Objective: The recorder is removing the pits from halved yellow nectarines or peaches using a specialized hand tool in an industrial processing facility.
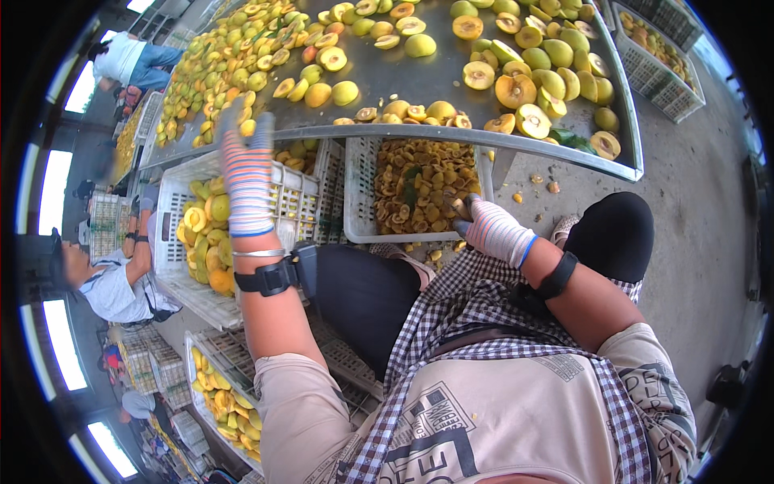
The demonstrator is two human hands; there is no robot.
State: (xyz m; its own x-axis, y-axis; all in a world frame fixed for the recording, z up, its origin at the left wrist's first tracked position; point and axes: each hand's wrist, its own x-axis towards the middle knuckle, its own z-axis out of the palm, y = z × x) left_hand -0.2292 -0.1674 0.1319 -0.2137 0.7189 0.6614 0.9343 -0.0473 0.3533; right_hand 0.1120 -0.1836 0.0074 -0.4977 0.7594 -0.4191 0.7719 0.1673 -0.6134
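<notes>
My left hand (248,189), in a striped knit glove with grey fingers, reaches up over the near edge of a metal-topped table (439,77). Its fingers are blurred by motion but stand apart from the thumb, with yellow-green stone fruit (247,127) showing between them. My right hand (493,231), gloved alike, is closed around a small brown object (463,206), whose kind I cannot make out. It hovers by the right rim of a white crate (360,194) filled with brownish fruit pieces (423,185). Whole and halved fruit (532,121) lies across the tabletop.
A white crate of halved yellow fruit (208,234) stands left of my knee, another fruit-filled crate (230,395) below it. More crates (661,77) stand at the far right. A co-worker (121,274) sits at the left; another person (137,60) is farther back. Fruit scraps dot the floor (556,187).
</notes>
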